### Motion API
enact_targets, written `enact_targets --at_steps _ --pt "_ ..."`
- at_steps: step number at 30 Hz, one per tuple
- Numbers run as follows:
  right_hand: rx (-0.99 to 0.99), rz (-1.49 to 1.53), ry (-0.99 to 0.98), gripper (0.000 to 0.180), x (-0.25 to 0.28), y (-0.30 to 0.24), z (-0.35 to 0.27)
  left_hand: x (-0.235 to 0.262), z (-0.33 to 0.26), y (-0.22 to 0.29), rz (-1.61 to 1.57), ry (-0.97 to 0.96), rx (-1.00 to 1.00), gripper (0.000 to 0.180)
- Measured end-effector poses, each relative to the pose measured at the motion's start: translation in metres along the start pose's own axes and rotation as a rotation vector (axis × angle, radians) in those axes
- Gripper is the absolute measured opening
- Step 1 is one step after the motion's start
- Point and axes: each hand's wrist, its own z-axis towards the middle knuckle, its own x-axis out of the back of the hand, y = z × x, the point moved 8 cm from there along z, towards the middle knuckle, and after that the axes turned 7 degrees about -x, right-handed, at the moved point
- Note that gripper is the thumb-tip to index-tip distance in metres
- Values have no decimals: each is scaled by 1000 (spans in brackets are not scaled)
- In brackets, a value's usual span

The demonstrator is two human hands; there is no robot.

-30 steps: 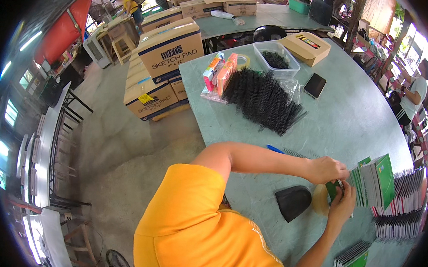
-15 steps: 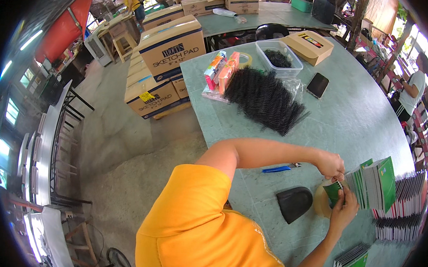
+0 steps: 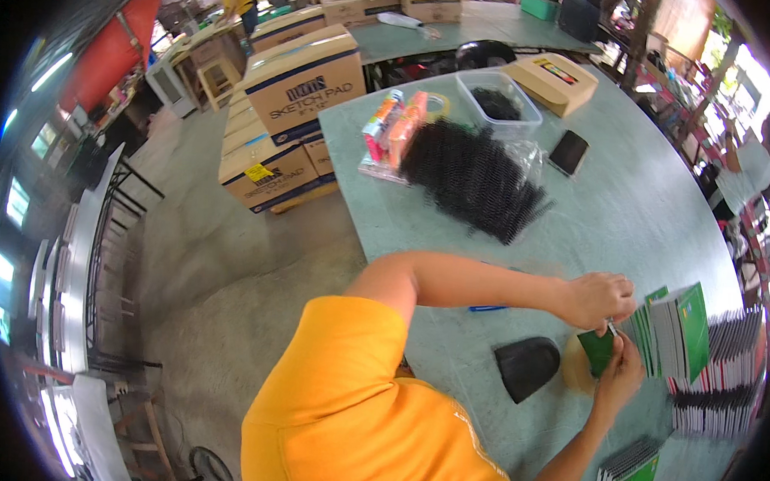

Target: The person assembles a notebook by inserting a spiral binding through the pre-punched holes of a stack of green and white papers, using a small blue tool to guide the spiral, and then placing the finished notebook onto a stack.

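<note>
Notebook (image 3: pixel 596 352) below left hand (image 3: pixel 599 300), right edge grasped by right hand (image 3: pixel 621 372); left fingertips near top corner, grip unclear; long axis unclear.

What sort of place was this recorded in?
Probably a small bookbinding workshop: a heap of black spiral coils lies on the table, spiral notebooks stand packed in rows on it, and cardboard boxes are stacked beside it.

Free room over the tabletop (image 3: pixel 644 200) beyond the left hand (image 3: pixel 601 300), upright green notebooks (image 3: pixel 693 331) in the way at its right.
</note>
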Motion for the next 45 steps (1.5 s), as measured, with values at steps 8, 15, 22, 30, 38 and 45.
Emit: enact_targets --at_steps 8,15,22,30,38,45 --pt "68 -14 52 22 -12 -30 5 -2 -160 -35 92 -793 316 80" --pt "46 37 109 22 -7 -7 -1 5 -176 -44 22 -800 494 103" --pt "108 103 178 22 -9 -15 -3 17 -128 -19 141 -850 379 54" --pt "66 143 242 17 -7 -11 -5 16 -14 9 133 -726 303 29" --pt "53 161 249 15 -6 -13 -4 12 2 10 290 -973 377 32" --pt "83 108 318 17 -5 -14 -8 -2 25 13 434 -1237 263 28"
